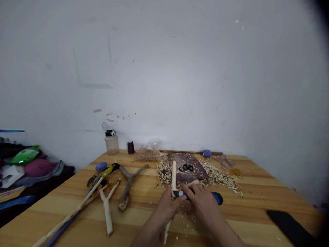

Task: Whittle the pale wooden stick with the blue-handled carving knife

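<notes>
My left hand (167, 207) grips a peeled pale wooden stick (174, 176) that stands nearly upright, its lower end showing below my wrist. My right hand (202, 202) is wrapped around a knife with a blue and black handle (217, 198), pressed against the stick at my left fingers. The blade is hidden by my hands. Both hands are close together above the wooden table (244, 212). Pale wood shavings (213, 176) lie just beyond them, around a dark leather mat (177, 161) carrying black-handled scissors (186, 167).
A forked peeled branch (107, 209), a forked bark-covered branch (127, 187), long sticks (69, 212) and a yellow-black tool (108, 170) lie left. A black phone (290, 228) sits front right. A bottle (111, 143), spool (131, 147) and blue yarn ball (207, 153) stand by the wall.
</notes>
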Motion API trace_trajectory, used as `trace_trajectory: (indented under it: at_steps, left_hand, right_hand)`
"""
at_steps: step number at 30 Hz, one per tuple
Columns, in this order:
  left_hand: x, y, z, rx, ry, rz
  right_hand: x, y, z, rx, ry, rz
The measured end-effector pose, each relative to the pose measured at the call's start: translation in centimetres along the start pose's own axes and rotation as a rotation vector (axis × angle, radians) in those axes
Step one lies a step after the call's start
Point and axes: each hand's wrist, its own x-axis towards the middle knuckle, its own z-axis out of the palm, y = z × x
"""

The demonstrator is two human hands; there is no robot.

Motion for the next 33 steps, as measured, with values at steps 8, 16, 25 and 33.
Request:
trace_trajectory:
  at_steps: [8,16,25,33]
  left_hand:
    - [-0.9,1.4,0.3,0.036,0.001,-0.026]
    - [-0.7,0.9,0.0,0.058,-0.02,0.0]
    - [-0.8,1.2,0.3,0.015,-0.031,0.003]
    - [-0.6,0.7,0.8,0.011,0.022,-0.02]
  right_hand:
    - [0.0,-0.1,0.0,0.059,-0.021,0.009]
    - [-0.1,-0.2,0.6,0.028,-0.052,0.035]
    - [0.2,-0.4,0.2,0.013,-0.09,0.044]
    - [0.4,-1.2,0.2,-0.066,-0.098,0.127]
